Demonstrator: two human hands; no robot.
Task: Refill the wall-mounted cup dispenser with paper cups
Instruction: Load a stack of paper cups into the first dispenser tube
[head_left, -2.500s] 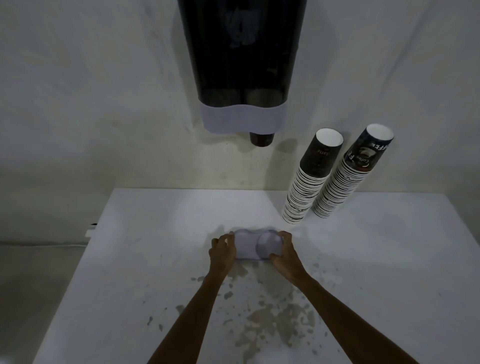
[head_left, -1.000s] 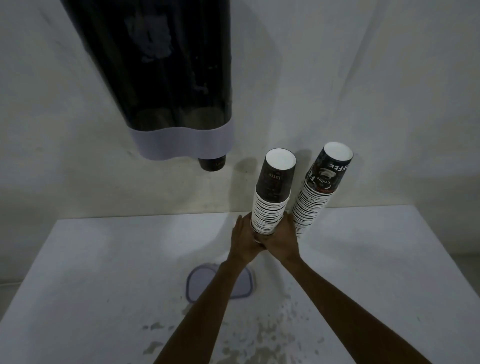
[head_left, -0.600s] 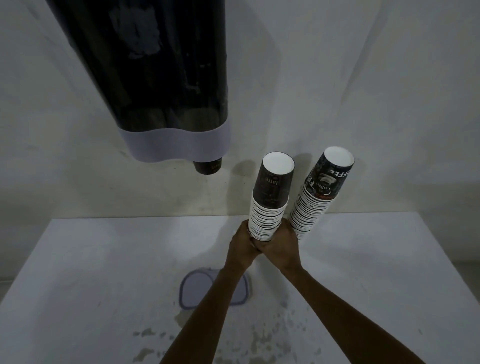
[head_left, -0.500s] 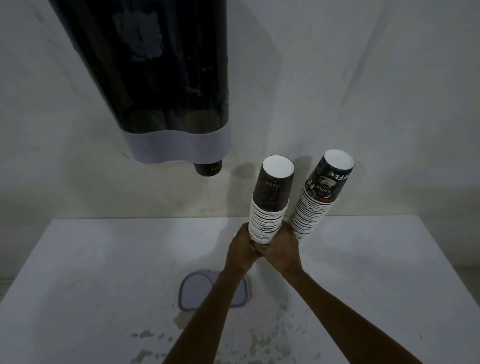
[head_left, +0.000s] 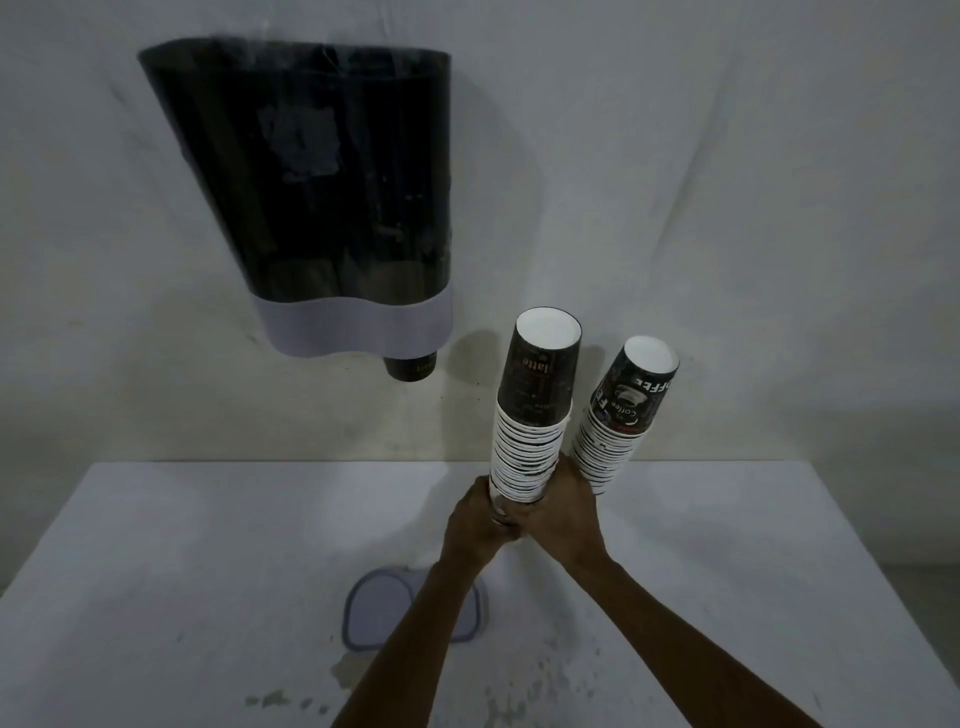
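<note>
A dark wall-mounted cup dispenser (head_left: 322, 208) with a pale lower band hangs at the upper left; one cup's bottom (head_left: 411, 366) pokes out below it. My left hand (head_left: 475, 522) and my right hand (head_left: 563, 512) both grip the base of a tall stack of paper cups (head_left: 532, 421), held upright above the table, to the right of and below the dispenser. A second stack of cups (head_left: 618, 421) leans against the wall just right of it. The dispenser's pale lid (head_left: 382, 608) lies flat on the table under my forearms.
The white table (head_left: 182, 571) has stains near its front edge (head_left: 519, 696). A plain pale wall (head_left: 727, 208) runs behind everything.
My hands left the lid on the table, took the left cup stack by its base and lifted it upright. The view has tilted up, so the dispenser's top shows.
</note>
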